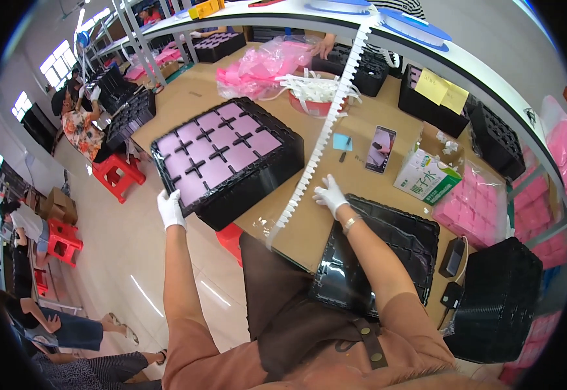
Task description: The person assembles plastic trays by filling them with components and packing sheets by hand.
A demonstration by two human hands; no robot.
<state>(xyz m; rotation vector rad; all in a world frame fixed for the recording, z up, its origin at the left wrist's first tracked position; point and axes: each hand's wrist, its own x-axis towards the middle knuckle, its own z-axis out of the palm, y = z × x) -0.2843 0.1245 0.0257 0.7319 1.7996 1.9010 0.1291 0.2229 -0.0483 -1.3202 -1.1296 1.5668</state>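
Observation:
A deep stack of black plastic trays (257, 188) stands at the table's left front, its top tray filled with pinkish-purple squares (196, 154) between cross-shaped black dividers. At the near left corner of that stack, my left hand (171, 209), in a white glove, grips the tray edge. My right hand (330, 195), also gloved, is open with fingers spread, low over the brown tabletop (283, 224). It is just right of a white toothed strip (326, 140) that runs from the shelf down to the front edge. Beneath my right forearm lies a shiny black tray (394, 227).
A phone (381, 149), a carton (428, 174) and a red basin of white strips (309, 97) are on the table. Pink bagged pieces (468, 205) lie at right, black trays (494, 299) below. Across the table rests a co-worker's hand (323, 47). Red stools (118, 175) stand left.

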